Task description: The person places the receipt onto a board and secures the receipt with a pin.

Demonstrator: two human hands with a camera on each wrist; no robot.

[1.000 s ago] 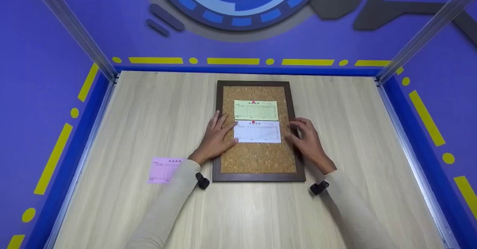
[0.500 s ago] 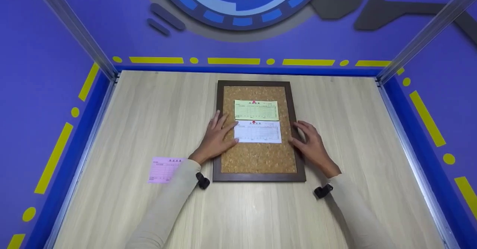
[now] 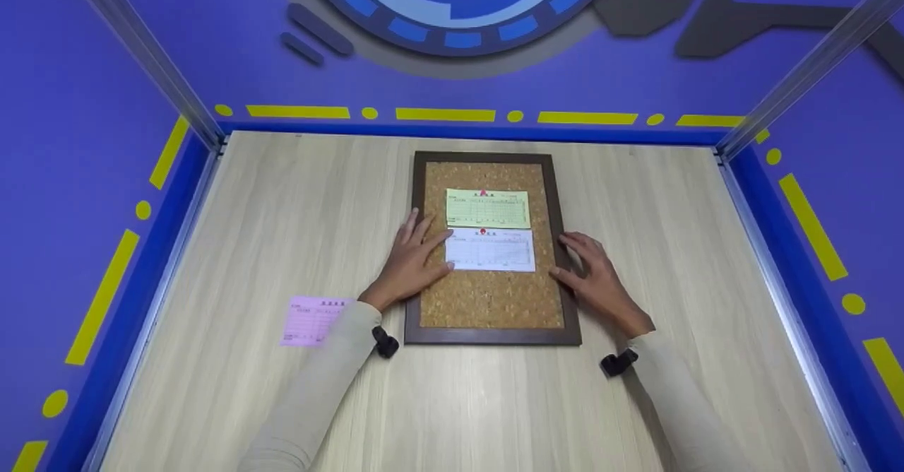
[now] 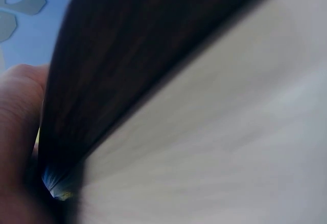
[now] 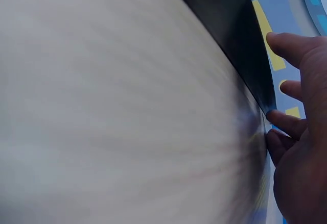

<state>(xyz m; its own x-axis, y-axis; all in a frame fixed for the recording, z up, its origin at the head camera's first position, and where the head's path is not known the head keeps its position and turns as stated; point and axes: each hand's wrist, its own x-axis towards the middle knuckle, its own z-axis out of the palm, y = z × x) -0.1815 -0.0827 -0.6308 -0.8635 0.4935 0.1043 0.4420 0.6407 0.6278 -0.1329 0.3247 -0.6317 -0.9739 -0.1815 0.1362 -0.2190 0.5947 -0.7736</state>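
Left hand (image 3: 408, 263) and right hand (image 3: 602, 285) are placed at opposite long sides of a dark-framed cork board (image 3: 489, 301). Nearest, the pale sleeves (image 3: 300, 394) are stretched over the wood-grain surface (image 3: 487, 408), and a small black camera (image 3: 386, 345) is worn at each wrist. A purple printed slip (image 3: 308, 321) is left lying on the surface, well apart from the board and partly covered by the left sleeve. By the left hand, with its fingers spread, the board's left edge is spanned, and the thumb and index fingertips are brought to the left edge of a white printed slip (image 3: 490, 253); nothing is gripped. At the right, the fingers are held apart and slightly bent, with the frame's edge touched; no firm grip is shown. On the cork, the white slip is fixed by a red pin (image 3: 483, 231) at its top edge. Just beyond it, a green printed slip (image 3: 487, 210) is likewise pinned, squarely aligned. Farthest, a blue patterned wall (image 3: 452, 90) is seen. The pinning is judged about two-thirds done: two slips appear finished, while the purple one seems left to be mounted, probably on the bare lower cork.
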